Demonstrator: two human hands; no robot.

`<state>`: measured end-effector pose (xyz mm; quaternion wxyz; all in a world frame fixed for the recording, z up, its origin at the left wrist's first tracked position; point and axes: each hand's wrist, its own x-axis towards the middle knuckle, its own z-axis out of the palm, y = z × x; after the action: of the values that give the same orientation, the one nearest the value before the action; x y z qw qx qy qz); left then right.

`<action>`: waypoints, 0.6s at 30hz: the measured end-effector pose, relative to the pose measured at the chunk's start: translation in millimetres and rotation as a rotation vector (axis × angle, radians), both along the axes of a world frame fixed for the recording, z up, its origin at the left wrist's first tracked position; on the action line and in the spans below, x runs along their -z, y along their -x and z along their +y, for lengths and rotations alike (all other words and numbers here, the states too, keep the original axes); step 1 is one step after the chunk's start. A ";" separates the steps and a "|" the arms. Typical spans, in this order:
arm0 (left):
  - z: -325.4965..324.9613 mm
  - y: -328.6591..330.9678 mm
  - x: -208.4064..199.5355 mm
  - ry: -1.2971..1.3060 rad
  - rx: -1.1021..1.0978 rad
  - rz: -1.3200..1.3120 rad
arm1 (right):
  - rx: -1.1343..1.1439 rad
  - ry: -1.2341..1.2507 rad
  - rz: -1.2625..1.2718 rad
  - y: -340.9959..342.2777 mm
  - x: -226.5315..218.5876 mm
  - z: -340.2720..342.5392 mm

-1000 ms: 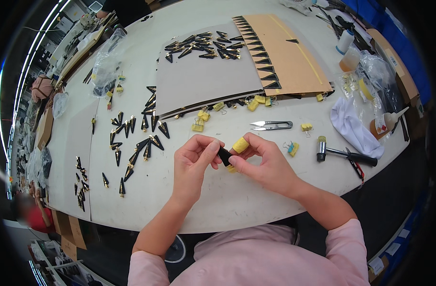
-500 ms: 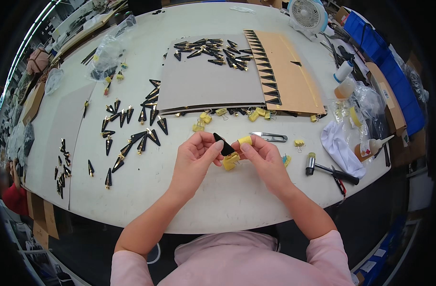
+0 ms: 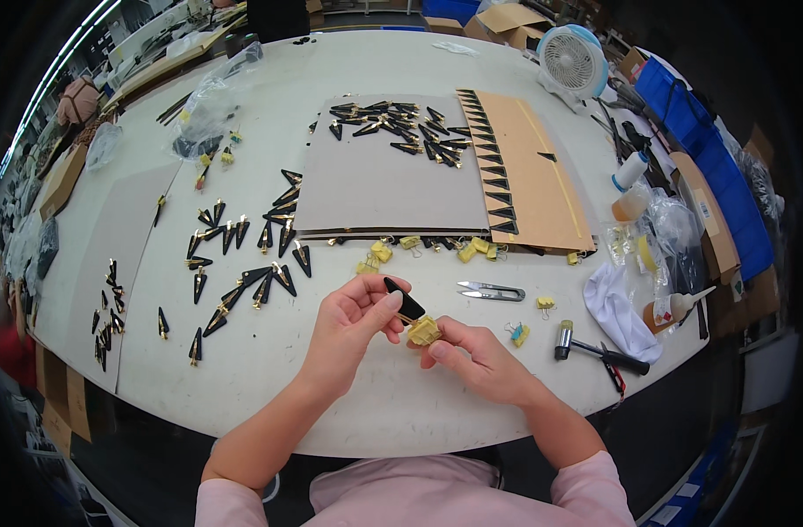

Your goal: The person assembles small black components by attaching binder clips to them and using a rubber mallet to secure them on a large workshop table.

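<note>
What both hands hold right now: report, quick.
Left hand: closed, holding a black tab.
Right hand: closed, holding the yellow clip at the tab's lower end.

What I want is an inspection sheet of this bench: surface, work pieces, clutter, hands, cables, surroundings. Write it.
Surface: pale, flat table, faintly marked.
Job's things: black tapered piece in hand; yellow-covered metal binder clip at its lower end, whether clamped unclear; similar black-and-gold pieces lie on the table and on a flat grey board.
Clutter: silver metal snips, black-handled metal hammer, crumpled white cloth, right of the hands.
Hands: left hand pinches the tapered piece; right hand holds the clip.
Cables: nothing seen clearly.
Surroundings: round white-and-blue fan, blue plastic bins, far right.
</note>
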<state>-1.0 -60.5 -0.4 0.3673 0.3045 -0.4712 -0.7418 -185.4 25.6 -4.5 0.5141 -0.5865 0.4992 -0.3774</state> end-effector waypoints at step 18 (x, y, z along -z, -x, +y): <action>-14.1 -12.5 -9.0 0.245 0.031 -0.081 | 0.011 -0.046 -0.064 -0.1 6.9 0.0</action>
<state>11.4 -74.6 8.6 0.3710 0.2797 -0.5771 -0.6716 -185.4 25.6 -11.5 0.5410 -0.5595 0.4943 -0.3873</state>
